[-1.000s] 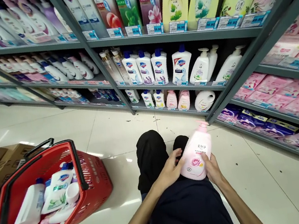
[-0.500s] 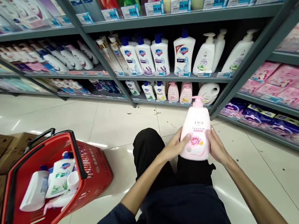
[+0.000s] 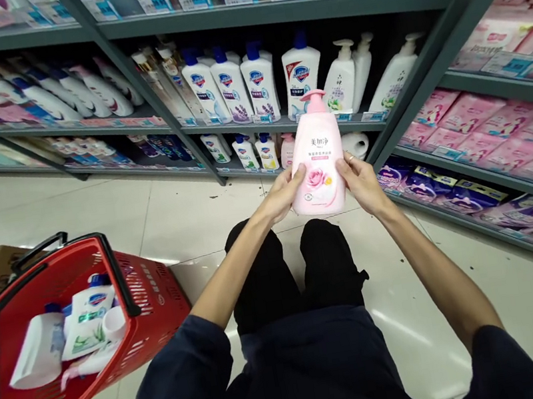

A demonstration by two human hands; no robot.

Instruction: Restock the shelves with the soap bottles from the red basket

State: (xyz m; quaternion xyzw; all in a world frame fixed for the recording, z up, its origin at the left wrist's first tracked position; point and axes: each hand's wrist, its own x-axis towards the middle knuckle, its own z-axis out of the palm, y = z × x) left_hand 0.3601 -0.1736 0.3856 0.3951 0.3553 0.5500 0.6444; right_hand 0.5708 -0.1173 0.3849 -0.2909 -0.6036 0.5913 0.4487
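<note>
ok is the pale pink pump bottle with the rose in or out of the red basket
Out: the pale pink pump bottle is held between the left hand and right hand, apart from the red plastic basket.

Hands (image 3: pixel 280 198) hold pink pump bottle (image 3: pixel 317 159); red basket (image 3: pixel 156 298) at left.

We see a pale pink pump bottle (image 3: pixel 314 144) with a rose print (image 3: pixel 316 179), a red shopping basket (image 3: pixel 148 302) and grey shelves (image 3: pixel 277 12).
</note>
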